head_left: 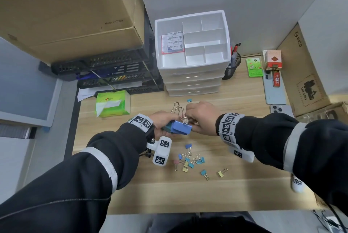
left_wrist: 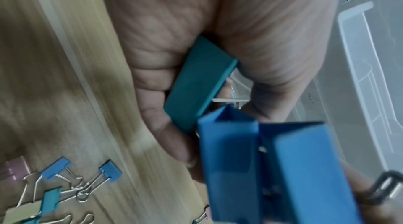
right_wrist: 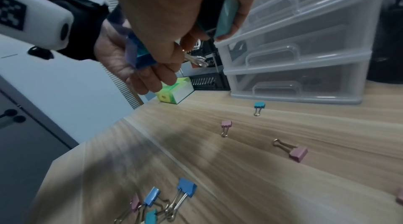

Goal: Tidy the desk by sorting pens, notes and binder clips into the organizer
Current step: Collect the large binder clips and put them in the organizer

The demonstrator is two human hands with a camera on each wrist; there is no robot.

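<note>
Both hands meet above the middle of the desk. My left hand (head_left: 163, 122) grips a large teal binder clip (left_wrist: 197, 86) in its curled fingers, with a large blue binder clip (head_left: 181, 128) pressed against it. My right hand (head_left: 195, 117) pinches the blue clip's wire handles (head_left: 185, 119) and also curls round a light teal clip (right_wrist: 226, 15). Several small coloured binder clips (head_left: 190, 159) lie on the desk below the hands. The white organizer (head_left: 227, 44) stands at the back, with a notes pad (head_left: 172, 42) in its left compartment. A red pen (head_left: 235, 51) stands in a mesh cup (head_left: 228, 72).
A green tissue pack (head_left: 111, 103) lies to the left, black trays (head_left: 113, 70) behind it. Small boxes (head_left: 273, 59) and two phones (head_left: 274, 91) lie at the right, beside cardboard boxes (head_left: 305, 74). One small teal clip (head_left: 189, 100) lies in front of the drawers.
</note>
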